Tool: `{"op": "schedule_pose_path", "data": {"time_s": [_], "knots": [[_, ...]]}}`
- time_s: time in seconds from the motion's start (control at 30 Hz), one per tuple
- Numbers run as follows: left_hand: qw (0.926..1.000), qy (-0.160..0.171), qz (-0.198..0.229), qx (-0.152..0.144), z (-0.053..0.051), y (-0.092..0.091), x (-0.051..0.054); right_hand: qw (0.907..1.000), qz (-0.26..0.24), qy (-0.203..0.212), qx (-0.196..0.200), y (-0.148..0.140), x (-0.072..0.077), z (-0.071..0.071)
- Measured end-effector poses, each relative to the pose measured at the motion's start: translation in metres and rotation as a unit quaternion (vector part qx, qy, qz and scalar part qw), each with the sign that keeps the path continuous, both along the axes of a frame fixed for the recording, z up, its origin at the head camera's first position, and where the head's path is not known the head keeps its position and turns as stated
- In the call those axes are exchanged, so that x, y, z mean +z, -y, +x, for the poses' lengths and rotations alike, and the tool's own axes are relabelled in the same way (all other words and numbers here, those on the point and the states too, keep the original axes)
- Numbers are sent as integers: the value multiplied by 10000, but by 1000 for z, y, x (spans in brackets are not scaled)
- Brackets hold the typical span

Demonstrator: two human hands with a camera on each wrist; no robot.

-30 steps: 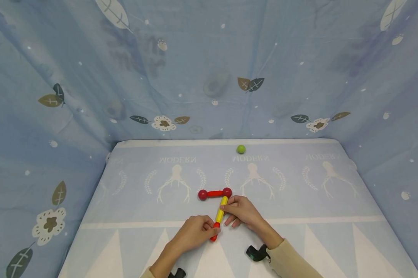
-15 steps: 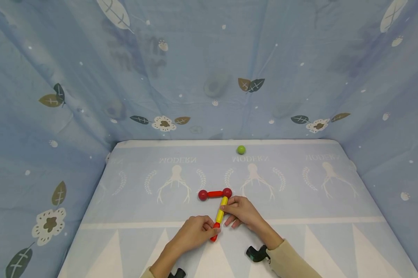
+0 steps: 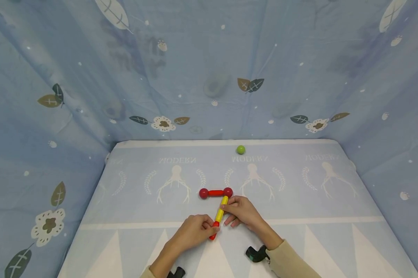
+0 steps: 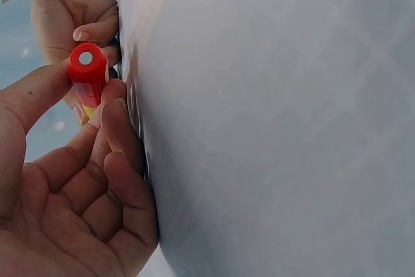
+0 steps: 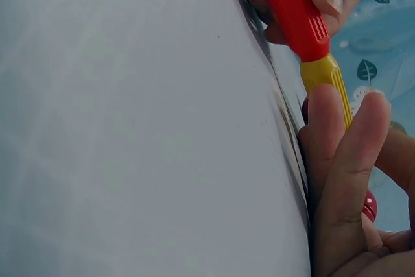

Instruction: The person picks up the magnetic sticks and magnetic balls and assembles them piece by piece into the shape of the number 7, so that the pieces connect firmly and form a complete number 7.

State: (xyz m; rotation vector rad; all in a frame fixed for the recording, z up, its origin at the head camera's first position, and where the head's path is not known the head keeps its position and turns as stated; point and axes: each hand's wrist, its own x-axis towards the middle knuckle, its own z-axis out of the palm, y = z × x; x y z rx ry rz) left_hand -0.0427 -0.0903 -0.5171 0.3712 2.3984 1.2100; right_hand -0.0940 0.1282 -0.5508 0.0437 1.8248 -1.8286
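In the head view my left hand (image 3: 195,233) pinches a red magnetic rod (image 3: 212,236) between thumb and fingers. Its free end shows a round silver disc (image 4: 85,58) in the left wrist view. My right hand (image 3: 242,211) pinches a yellow magnetic rod (image 3: 221,210) near its middle. The two rods meet end to end, red nearest my body, in one slanting line. At its far end the yellow rod touches a dark red ball (image 3: 227,192). From that ball another red rod (image 3: 215,193) runs left to a second dark red ball (image 3: 203,193).
A green ball (image 3: 241,149) lies near the table's back edge. Patterned cloth covers the table (image 3: 132,208), and blue curtains (image 3: 209,58) hang behind and at both sides. Black wrist-camera pieces (image 3: 255,254) show beneath the wrists.
The far red rod and its two balls have shifted very slightly to the right. The left hand and its red rod have moved slightly away from my body. Both grips stay the same.
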Motion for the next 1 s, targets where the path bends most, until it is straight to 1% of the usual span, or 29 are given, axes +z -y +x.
{"op": "schedule_pose_path", "data": {"time_s": [0.13,0.23,0.3,0.37,0.43,0.5,0.63,0.7,0.77,0.9,1.0], "knots": [[10000,-50,-48,-32,-2,1,0,10000,-27,-20,-53,0,-1,0],[9997,-104,-201,-105,-6,3,2,9999,-36,-15,-103,0,-2,0],[9992,-165,-325,-154,-13,6,5,9999,-31,-14,-126,0,-2,0],[9986,-302,-397,-200,-25,7,11,9999,-18,-33,-141,0,-2,0],[9980,-482,-360,-196,-40,8,18,9999,7,-46,-152,1,-2,0],[9976,-650,-207,-98,-58,7,25,9998,26,-42,-171,1,-1,1],[9943,-1042,12,244,-99,-1,32,9998,23,-7,-200,2,-1,1],[9915,-1240,56,401,-119,-6,33,9998,9,4,-189,2,-1,1],[9893,-1368,80,497,-139,-13,32,9998,4,17,-182,1,-1,0],[9872,-1512,179,474,-174,-31,28,9997,46,19,-233,1,0,1],[9871,-1525,162,467,-196,-44,23,9997,40,28,-248,2,0,1]]}}
